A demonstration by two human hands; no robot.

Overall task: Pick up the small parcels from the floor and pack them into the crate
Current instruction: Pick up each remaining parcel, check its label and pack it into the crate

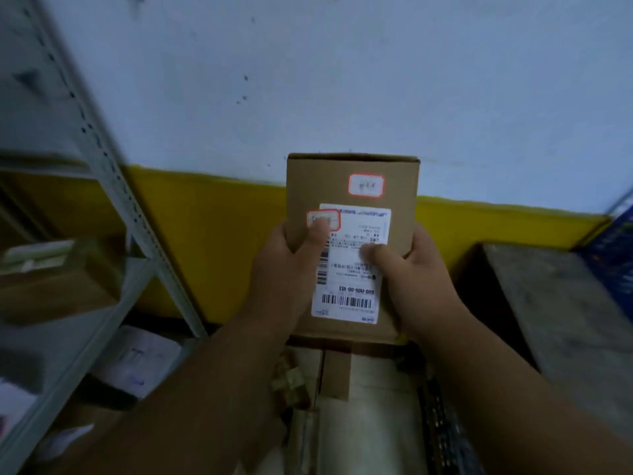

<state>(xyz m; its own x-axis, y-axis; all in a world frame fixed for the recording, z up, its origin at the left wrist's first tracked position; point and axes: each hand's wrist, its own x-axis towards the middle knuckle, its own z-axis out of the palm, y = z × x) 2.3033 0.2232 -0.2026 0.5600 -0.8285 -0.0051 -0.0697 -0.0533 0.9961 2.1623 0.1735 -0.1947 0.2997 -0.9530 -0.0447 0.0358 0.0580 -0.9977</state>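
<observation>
Holding the cardboard parcel (352,241) up in front of the wall, the left hand (291,265) and the right hand (414,269) clamp it from either side, each thumb pressed flat on the near face over the white shipping label (351,265) while the other fingers wrap behind, out of sight. The parcel is off the floor and upright, its far edge level with the yellow band (205,207) along the foot of the wall. The thumbs bear on slick label paper, so I judge the box could slide down through the grip if the squeeze eases, and a thumb dragging could lift the small red-bordered sticker (323,220) under the left thumb. Below the hands lie more wrapped goods (370,399), blurred; I cannot tell whether they sit in the crate. A dark blue latticed edge (613,248) at the far right may be the crate. Swinging there risks clipping the grey block (555,303) on the right, or on the left the metal shelf upright (113,173).
</observation>
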